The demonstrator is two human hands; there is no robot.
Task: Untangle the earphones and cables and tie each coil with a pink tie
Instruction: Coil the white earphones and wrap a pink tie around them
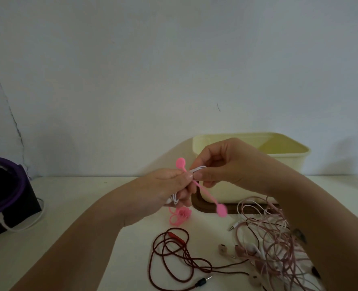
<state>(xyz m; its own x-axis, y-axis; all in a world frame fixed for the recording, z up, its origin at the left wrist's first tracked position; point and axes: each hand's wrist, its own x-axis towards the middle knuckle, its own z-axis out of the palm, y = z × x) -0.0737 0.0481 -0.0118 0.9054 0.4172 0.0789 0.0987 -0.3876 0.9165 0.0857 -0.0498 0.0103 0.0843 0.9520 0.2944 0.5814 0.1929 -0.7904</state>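
Note:
My left hand (171, 187) grips a small coil of white earphone cable (175, 200), its loops showing below my fingers. My right hand (222, 164) pinches the same coil's other end (198, 169). A pink tie (203, 192) with a round pad at each end lies slanted across the coil between my two hands. Loose on the table lie a dark red earphone cable (173, 250) and a tangle of pale pink and white earphones (274, 242) to the right. Several spare pink ties (180, 216) sit bunched under my left hand.
A cream plastic tub (287, 160) stands on a dark wooden tray (197, 204) against the wall behind my hands. At the far left is a black device with a purple ring (10, 185) and a white cable (24, 225).

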